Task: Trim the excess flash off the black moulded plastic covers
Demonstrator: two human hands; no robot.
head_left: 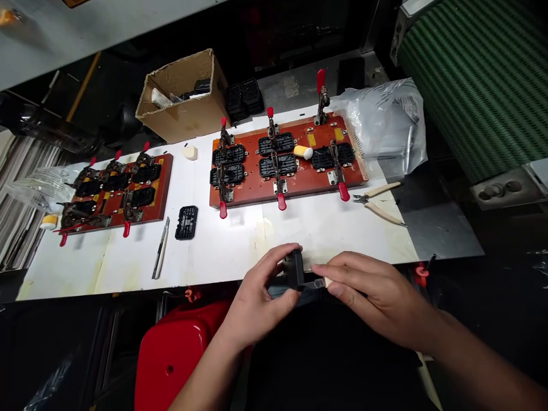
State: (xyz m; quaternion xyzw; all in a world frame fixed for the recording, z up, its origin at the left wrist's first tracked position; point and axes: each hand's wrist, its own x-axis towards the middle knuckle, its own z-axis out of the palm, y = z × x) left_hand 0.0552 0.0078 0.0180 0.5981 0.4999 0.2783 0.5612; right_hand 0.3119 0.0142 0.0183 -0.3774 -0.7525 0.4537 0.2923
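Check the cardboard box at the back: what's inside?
In the cardboard box, a white piece and some black parts show near the rim. The front wall covers everything lower down, so the bottom cannot be seen.

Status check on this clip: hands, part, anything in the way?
Left hand pinching small black part at near edge of table. Right hand at its side, grip unclear. Clamp board and cutters lie farther back, apart from both hands.

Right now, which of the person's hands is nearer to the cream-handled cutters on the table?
Right. The right hand sits just below the cutters, at the table edge; the left hand is farther left.
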